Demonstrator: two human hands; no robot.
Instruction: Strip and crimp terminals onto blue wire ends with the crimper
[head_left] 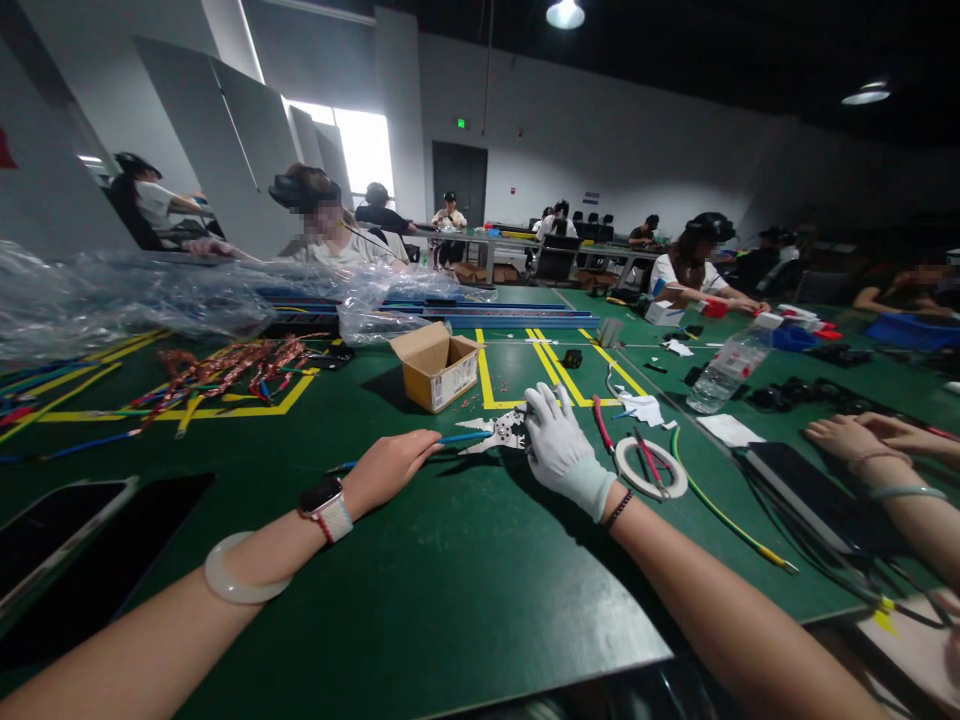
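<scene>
And here the left hand (388, 468) pinches the blue wire (459, 438), likely light, springy and best held just short of the stripper (504, 431), which the gloved right hand (559, 447) clasps, well in from the desk's (450, 590) near edge.

blue wire (463, 438) | straight, between parted stripper jaws | silver wire stripper (504, 431) (jaws leftward)
</scene>
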